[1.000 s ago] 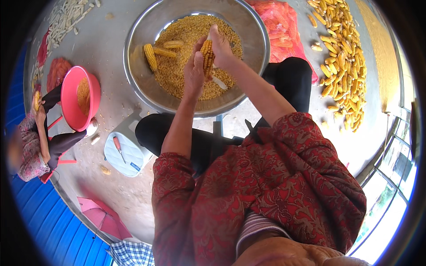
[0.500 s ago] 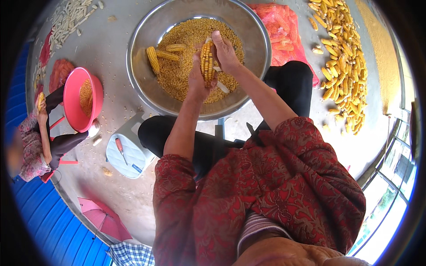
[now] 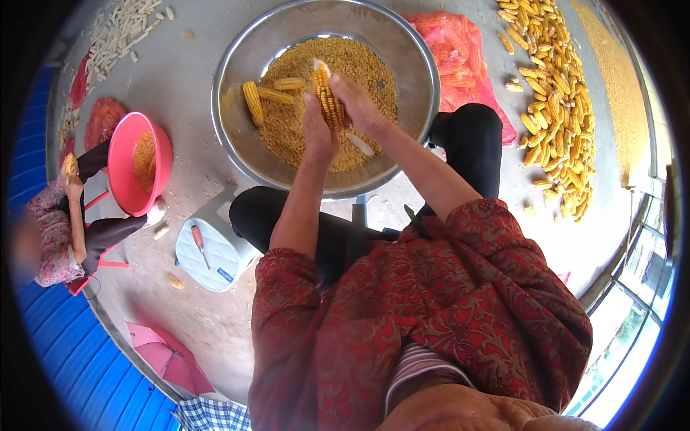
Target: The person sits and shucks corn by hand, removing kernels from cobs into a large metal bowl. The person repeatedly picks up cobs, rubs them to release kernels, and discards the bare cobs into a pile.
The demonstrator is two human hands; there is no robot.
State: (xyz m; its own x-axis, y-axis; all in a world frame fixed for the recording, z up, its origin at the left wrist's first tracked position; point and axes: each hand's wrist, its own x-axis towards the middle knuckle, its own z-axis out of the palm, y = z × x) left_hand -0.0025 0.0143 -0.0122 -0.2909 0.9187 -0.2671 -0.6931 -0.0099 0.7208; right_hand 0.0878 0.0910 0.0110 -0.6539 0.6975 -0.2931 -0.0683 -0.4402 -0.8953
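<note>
Both my hands hold one ear of corn point(image 3: 328, 99) over a wide steel basin point(image 3: 233, 133). Its pale, bare tip points away from me, while rows of yellow kernels cover the part that shows. My left hand point(image 3: 318, 129) is wrapped round its left side, thumb along the ear. My right hand point(image 3: 359, 108) grips it from the right, thumb pressed near the upper kernels. Under them lies a bed of loose corn kernels point(image 3: 287, 140). Three more ears point(image 3: 253, 104) rest on the kernels at the left. A whitish strip point(image 3: 359, 144) lies below my right hand.
A red mesh sack point(image 3: 460, 68) of corn stands right of the basin, beside a long heap of ears point(image 3: 553, 115). At left, a person point(image 3: 57, 230) sits by a pink basin point(image 3: 121, 165). A screwdriver-like tool point(image 3: 199, 241) lies on a padded stool point(image 3: 208, 266).
My right thumb has slid down from the ear's tip, leaving the pale tip exposed. The ear now leans with its tip to the left. The whole view has shifted slightly.
</note>
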